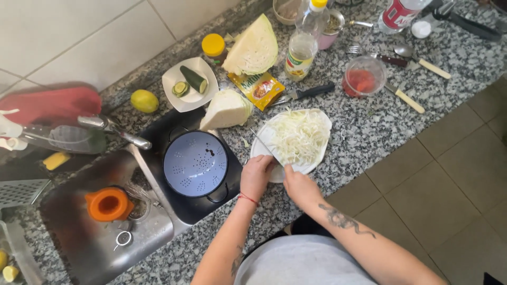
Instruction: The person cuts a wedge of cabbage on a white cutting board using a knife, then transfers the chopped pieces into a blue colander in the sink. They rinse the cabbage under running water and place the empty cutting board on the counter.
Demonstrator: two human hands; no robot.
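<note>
A white cutting board (323,152) on the granite counter carries a heap of shredded cabbage (298,134). My left hand (256,177) curls over the board's near left edge. My right hand (299,186) is closed at the board's near edge, on the handle of a thin knife (265,144). The blade runs up and left across the board, beside the shreds. A cabbage wedge (227,109) lies just beyond the board, and a larger cut cabbage (253,48) lies farther back.
A blue colander (195,163) sits in a dark pan left of my hands. Beyond that are a steel sink (79,248) with an orange cup (108,204), a plate of cucumber (189,84), a lemon (144,101), an oil bottle (302,50), a black-handled knife (309,92) and a glass of red liquid (362,76).
</note>
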